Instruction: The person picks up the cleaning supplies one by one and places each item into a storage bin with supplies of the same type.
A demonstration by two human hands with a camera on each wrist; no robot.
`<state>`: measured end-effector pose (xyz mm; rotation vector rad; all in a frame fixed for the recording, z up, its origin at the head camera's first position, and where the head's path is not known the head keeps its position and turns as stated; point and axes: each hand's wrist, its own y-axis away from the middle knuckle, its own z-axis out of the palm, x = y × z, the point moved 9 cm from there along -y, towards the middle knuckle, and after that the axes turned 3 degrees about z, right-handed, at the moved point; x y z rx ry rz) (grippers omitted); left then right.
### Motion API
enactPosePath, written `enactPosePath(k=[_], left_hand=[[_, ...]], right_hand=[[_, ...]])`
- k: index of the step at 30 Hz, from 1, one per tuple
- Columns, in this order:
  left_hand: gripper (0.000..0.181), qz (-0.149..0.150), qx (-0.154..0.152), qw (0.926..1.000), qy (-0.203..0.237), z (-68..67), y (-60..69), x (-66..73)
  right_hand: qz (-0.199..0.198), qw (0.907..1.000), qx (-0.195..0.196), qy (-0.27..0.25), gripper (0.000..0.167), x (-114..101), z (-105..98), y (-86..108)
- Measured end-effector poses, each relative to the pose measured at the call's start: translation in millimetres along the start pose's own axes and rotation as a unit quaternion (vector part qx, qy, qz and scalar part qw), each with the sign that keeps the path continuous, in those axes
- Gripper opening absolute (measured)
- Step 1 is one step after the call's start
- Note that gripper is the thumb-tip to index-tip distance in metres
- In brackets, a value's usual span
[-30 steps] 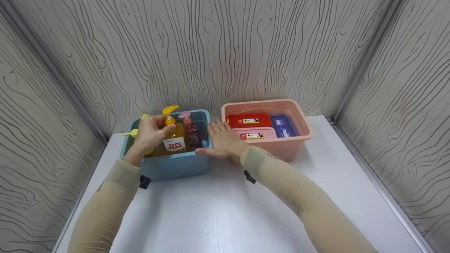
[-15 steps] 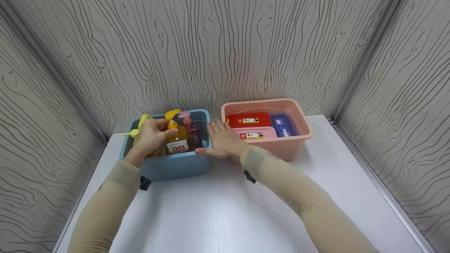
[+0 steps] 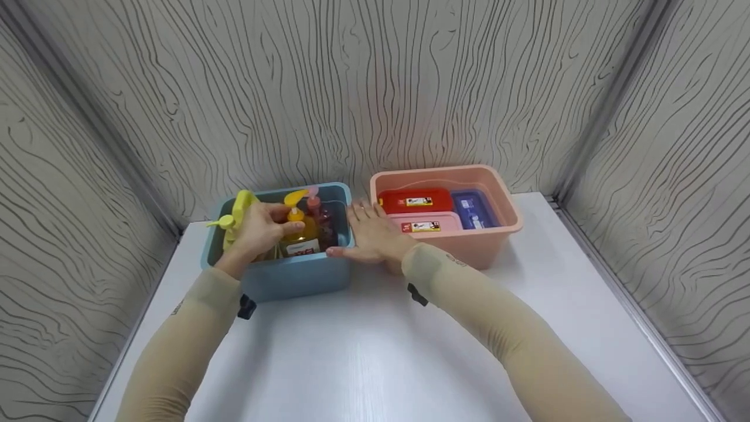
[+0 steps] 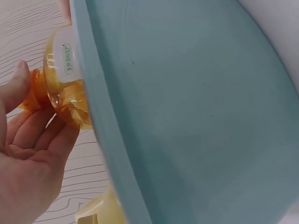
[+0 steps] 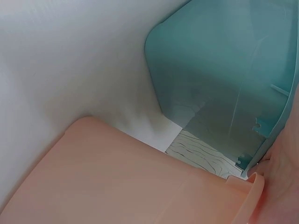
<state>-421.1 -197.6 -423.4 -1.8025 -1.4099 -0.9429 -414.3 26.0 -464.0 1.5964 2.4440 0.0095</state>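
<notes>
In the head view my left hand (image 3: pixel 261 228) pinches the orange neck of an amber pump bottle (image 3: pixel 303 239), which stands inside the blue bin (image 3: pixel 299 278). The left wrist view shows the thumb and fingers around that orange collar (image 4: pixel 37 91), with the lower bottle hidden behind the bin wall. A dark red bottle with a pink pump (image 3: pixel 327 225) stands just right of it. Left of the hand is a yellow bottle (image 3: pixel 239 211), partly covered. My right hand (image 3: pixel 375 237) lies flat with straight fingers, touching the blue bin's right rim.
A pink bin (image 3: pixel 486 249) stands to the right, partly behind the right forearm. It holds a red-lidded box (image 3: pixel 395 201), a pink-lidded box (image 3: pixel 445 221) and a blue-lidded box (image 3: pixel 473 205). A patterned wall (image 3: pixel 375 88) rises behind both bins on the white table (image 3: pixel 351 351).
The left hand has moved the amber bottle right and lower into the blue bin, close to the pink-pump bottle. More of the yellow bottle shows. My right hand has stayed in place.
</notes>
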Motion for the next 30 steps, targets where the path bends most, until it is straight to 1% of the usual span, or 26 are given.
enactPosePath(k=[3,7,13,15,18,26,30], left_hand=[[0.042,-0.006,-0.002,1.0,-0.004,1.7,-1.3,-2.7],[0.043,-0.022,0.001,0.9997,-0.005,1.0,-1.2,-6.6],[0.047,-0.046,0.004,0.9988,0.012,-0.5,1.3,-9.1],[0.045,-0.049,0.007,0.9987,0.014,-0.9,2.1,-8.9],[0.044,-0.047,0.014,0.9988,0.006,-0.6,2.6,-7.3],[0.043,-0.028,0.032,0.9988,-0.025,2.2,5.7,4.8],[0.046,-0.024,0.046,0.9976,-0.046,2.1,9.8,11.0]], right_hand=[[0.0,1.0,-0.001,-0.003,0.13,0,0,0.1],[-0.003,1.0,-0.002,-0.006,0.13,0,0,-0.3],[0.004,1.0,-0.005,-0.006,0.131,2,0,-0.3],[0.006,1.0,-0.005,-0.006,0.131,3,0,-0.3],[0.008,1.0,-0.001,-0.002,0.131,4,-1,-0.4],[0.012,0.9999,0.007,0.005,0.13,6,-5,-4.0],[0.014,0.9999,0.004,-0.002,0.128,8,-9,-3.1]])
